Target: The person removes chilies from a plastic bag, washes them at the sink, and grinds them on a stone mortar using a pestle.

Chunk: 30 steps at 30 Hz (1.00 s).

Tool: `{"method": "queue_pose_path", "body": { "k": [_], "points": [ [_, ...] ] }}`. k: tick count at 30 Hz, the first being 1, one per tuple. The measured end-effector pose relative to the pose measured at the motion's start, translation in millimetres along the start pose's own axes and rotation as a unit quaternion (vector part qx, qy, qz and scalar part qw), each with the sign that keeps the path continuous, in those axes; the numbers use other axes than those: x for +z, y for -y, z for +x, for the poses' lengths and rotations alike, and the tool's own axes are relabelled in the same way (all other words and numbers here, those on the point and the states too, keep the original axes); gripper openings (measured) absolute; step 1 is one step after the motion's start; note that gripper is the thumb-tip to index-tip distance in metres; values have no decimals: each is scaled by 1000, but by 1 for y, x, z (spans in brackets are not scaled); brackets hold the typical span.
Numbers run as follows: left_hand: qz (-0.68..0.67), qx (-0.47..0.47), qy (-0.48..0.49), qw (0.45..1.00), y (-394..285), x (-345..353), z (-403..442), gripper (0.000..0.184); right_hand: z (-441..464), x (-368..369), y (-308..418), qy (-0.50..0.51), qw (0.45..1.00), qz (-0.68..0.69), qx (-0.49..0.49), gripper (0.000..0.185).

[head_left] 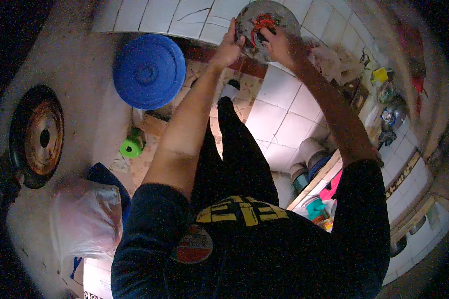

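Note:
A round greyish plate (pixel 288 44) is at the top of the head view, at the edge of the white tiled counter (pixel 189 17). Red strips (pixel 265 21), perhaps pepper, lie on it with small dark bits. My left hand (pixel 229 47) is at the plate's left rim, fingers stretched out along it and thumb apart. Over the plate, my right hand (pixel 279 45) has its fingers pressed together at the red strips; what exactly they pinch is too small to tell.
A blue round lid (pixel 149 71) and a green roll-shaped object (pixel 131 146) are at the left. A rusty round pan (pixel 44 137) is by the wall, above a plastic bag (pixel 87 219). Bags and a yellow item (pixel 379 75) crowd the right counter, with pots (pixel 312 152) beneath.

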<state>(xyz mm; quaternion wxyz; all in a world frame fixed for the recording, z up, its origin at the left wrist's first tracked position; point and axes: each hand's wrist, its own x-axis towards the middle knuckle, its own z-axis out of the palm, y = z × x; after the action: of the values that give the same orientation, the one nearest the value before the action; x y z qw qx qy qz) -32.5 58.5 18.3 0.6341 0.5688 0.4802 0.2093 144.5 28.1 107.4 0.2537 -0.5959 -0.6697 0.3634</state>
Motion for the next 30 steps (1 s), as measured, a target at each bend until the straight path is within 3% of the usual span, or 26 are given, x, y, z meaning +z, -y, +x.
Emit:
{"method": "queue_pose_path", "body": {
  "k": [1, 2, 5, 8, 12, 13, 15, 18, 20, 23, 24, 25, 27, 28, 30],
  "points": [
    [0, 0, 1, 1000, 0, 0, -1, 71, 7, -10, 17, 43, 980, -194, 25, 37],
    [-27, 2, 12, 1000, -1, -1, -3, 71, 12, -16, 28, 84, 920, -380, 48, 37],
    [-52, 10, 17, 998, 11, 3, 3, 72, 14, -18, 32, 89, 898, -429, 46, 36],
    [-35, 16, 8, 999, 5, 3, 2, 73, 6, -5, 25, 63, 914, -400, -32, 36],
    [19, -35, 20, 999, -11, -1, -1, 74, 6, -2, 37, 73, 909, -409, -27, 37],
    [19, -36, 19, 999, -10, -1, -1, 74, 10, -6, 34, 77, 912, -403, 2, 38],
    [-170, -19, 50, 984, -5, 1, 1, 77, 17, -18, 26, 84, 913, -393, 62, 39],
    [-142, 51, 25, 988, 24, 10, 16, 72, 23, -32, 0, 90, 911, -383, 119, 42],
    [-93, 58, 20, 994, -3, 1, 10, 70, 18, -32, -31, -12, 906, -412, 97, 45],
    [-18, 82, 0, 997, 16, 9, 23, 67, 13, -20, -5, -3, 914, -376, 154, 46],
    [10, 98, -15, 995, 20, 10, 28, 66, 12, -16, 0, -2, 914, -375, 152, 46],
    [10, 96, -17, 995, 26, 13, 31, 66, 10, -13, 4, -19, 929, -363, 66, 45],
    [-93, 85, 26, 992, 30, 17, 34, 70, 9, -9, 3, -37, 938, -345, -19, 45],
    [-128, 80, 41, 988, 29, 18, 34, 71, 8, -6, 1, -33, 945, -325, 6, 43],
    [3, 88, 19, 996, 33, 20, 33, 73, 8, -1, 2, -28, 951, -305, 32, 42]
  ]
}}
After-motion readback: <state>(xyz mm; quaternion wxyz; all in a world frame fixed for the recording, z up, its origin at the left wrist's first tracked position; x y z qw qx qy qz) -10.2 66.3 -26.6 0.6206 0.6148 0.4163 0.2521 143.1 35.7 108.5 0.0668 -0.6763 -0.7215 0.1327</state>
